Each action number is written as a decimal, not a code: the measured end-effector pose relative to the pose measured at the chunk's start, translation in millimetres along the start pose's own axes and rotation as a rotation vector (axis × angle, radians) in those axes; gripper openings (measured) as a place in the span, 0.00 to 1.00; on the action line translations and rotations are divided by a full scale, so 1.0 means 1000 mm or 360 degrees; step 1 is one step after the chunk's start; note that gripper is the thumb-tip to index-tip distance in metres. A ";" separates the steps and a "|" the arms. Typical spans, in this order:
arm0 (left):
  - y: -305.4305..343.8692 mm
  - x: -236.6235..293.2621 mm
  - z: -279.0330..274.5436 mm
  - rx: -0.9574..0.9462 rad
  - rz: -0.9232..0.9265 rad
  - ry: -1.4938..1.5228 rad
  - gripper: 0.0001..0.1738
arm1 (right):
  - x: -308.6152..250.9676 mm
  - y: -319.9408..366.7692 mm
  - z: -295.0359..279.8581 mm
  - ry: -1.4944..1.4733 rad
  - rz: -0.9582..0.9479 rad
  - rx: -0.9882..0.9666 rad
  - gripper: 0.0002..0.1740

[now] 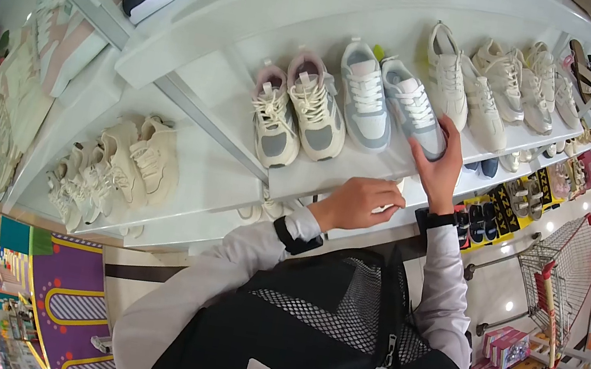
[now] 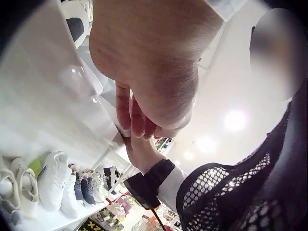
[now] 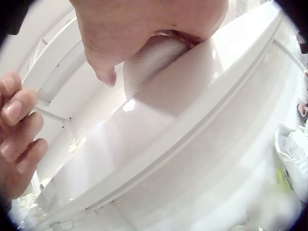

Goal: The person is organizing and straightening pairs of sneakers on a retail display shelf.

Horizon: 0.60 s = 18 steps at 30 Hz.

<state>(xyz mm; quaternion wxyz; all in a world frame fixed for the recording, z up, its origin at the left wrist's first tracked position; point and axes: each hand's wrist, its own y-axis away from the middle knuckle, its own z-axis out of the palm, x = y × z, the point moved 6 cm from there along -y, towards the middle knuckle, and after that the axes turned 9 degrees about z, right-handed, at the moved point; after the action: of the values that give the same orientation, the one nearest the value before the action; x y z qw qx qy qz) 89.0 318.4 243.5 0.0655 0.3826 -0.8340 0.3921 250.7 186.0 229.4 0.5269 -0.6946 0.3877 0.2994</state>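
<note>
Head view: a blue-grey-and-white sneaker (image 1: 412, 104) is resting on the white shelf (image 1: 352, 166), the fingers of the right hand (image 1: 440, 170) gripping its toe. Its mate (image 1: 367, 99) is standing just left of this sneaker, a cream pair (image 1: 483, 106) right of it. The left hand (image 1: 359, 205) is hovering before the sneaker, fingers loosely curled.

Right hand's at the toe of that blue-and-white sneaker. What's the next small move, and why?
Probably ease the sneaker slightly toward its mate at the toe: the right hand holds it there, and in the head view the pair's toes look farther apart than their heels. The left hand holds nothing and seems not needed for this.
</note>
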 end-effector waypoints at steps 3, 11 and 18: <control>0.004 0.003 -0.003 0.0064 -0.0024 0.0083 0.09 | 0.005 0.000 0.001 -0.0021 0.0072 0.0034 0.46; 0.013 -0.003 0.002 0.0153 -0.0077 0.0232 0.10 | -0.002 -0.001 -0.002 0.0145 0.0051 0.0076 0.42; 0.005 -0.012 0.002 0.0254 -0.0151 0.0331 0.10 | -0.009 0.000 -0.002 0.0150 0.0005 0.0013 0.43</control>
<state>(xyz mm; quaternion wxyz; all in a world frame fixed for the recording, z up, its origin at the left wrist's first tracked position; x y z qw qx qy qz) 94.4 326.1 234.4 0.1394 0.3829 -0.7698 0.4913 246.1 186.0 237.3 0.5104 -0.7050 0.4144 0.2657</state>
